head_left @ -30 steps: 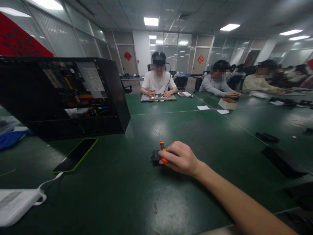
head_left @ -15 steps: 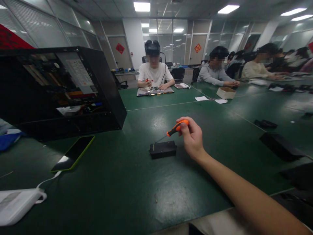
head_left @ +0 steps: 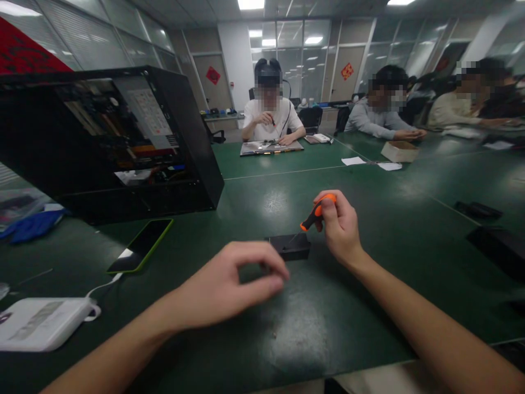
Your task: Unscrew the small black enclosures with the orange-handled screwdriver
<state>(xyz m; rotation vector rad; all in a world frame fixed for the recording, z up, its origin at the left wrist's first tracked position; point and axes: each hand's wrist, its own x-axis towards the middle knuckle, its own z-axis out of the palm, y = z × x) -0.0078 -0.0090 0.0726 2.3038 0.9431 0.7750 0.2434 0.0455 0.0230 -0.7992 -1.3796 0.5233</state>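
Observation:
My right hand (head_left: 342, 227) grips an orange-and-black screwdriver (head_left: 316, 213). Its thin shaft slants down to the left, over the top of a small black rectangular box (head_left: 296, 249) on the table. Whether the tip touches the box I cannot tell. My left hand (head_left: 241, 279) is just in front and to the left of the box, covering its left end. Its thumb and fingers are curved, with a gap between them and nothing visible inside; the fingertips are slightly blurred.
A large black computer case (head_left: 200, 158) with its side off stands at the left. Before it lie a phone (head_left: 143, 243), cabled to a white power bank (head_left: 49, 323), and a blue glove (head_left: 35, 225). Black parts (head_left: 500, 249) lie right. A co-worker (head_left: 270, 117) sits opposite.
My left hand has come in from the lower left to the black box. My right hand still holds the screwdriver, its handle now tilted more steeply. The view has turned a little left.

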